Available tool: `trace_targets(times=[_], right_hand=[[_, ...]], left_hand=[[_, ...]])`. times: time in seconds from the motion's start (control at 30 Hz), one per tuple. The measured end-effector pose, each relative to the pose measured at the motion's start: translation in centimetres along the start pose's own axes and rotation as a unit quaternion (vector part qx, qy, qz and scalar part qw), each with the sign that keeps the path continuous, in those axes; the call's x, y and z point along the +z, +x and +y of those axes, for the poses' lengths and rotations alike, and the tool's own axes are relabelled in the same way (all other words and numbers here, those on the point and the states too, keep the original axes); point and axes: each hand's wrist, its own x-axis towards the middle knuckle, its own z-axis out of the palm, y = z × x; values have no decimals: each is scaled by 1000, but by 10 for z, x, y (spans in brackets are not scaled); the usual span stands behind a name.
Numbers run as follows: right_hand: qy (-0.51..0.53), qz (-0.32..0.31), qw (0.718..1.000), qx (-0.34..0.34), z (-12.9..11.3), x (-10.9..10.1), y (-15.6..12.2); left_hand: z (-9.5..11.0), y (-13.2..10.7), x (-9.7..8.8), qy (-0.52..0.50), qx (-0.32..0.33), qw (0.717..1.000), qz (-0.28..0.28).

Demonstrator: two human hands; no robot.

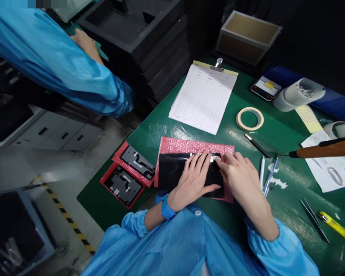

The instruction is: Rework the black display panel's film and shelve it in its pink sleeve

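Note:
A glossy black panel (pixel 171 168), perhaps a screen, lies on a pink bubble-wrap sheet (pixel 186 145) at the table's front edge. My left hand (pixel 193 176) rests flat on the panel, fingers stretched and holding nothing. At the panel's upper right, my right hand (pixel 238 170) is closed, thumb and fingers pinched against a small white piece (pixel 215 158) on the surface. My fingers partly cover that piece, and its kind is not clear. To the left, two dark panels with grey parts, a nearer one (pixel 123 186) and a farther one (pixel 138 163), sit on pink bubble wrap.
Behind the panel lies a clipboard with papers (pixel 204 96). On the right are a tape roll (pixel 250 119), pens (pixel 268 174), tweezers (pixel 314 220), a yellow cutter (pixel 335 225) and a hanging orange-handled tool (pixel 324 150). Another person's blue sleeve (pixel 60 65) reaches in at upper left.

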Motion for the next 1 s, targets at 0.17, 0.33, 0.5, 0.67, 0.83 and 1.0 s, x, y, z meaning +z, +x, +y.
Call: trace_targets(times=[0.17, 0.33, 0.5, 0.67, 0.83, 1.0], right_hand=[[-1, -2, 1000, 1, 2, 0, 1], [2, 2, 1000, -4, 4, 0, 0], [4, 3, 1000, -2, 3, 1, 1], [10, -8, 1000, -6, 5, 0, 2], [9, -15, 1000, -2, 6, -2, 1], [8, -20, 1000, 9, 5, -2, 1]], left_hand=[[-1, 0, 0, -4, 5, 1000, -9], [0, 0, -1, -2, 8, 1000, -2], [0, 1, -3, -1, 8, 1000, 4], [0, 1, -4, -5, 10, 1000, 5], [-1, 1, -2, -6, 7, 1000, 8], [-1, 0, 0, -7, 6, 1000, -1]])
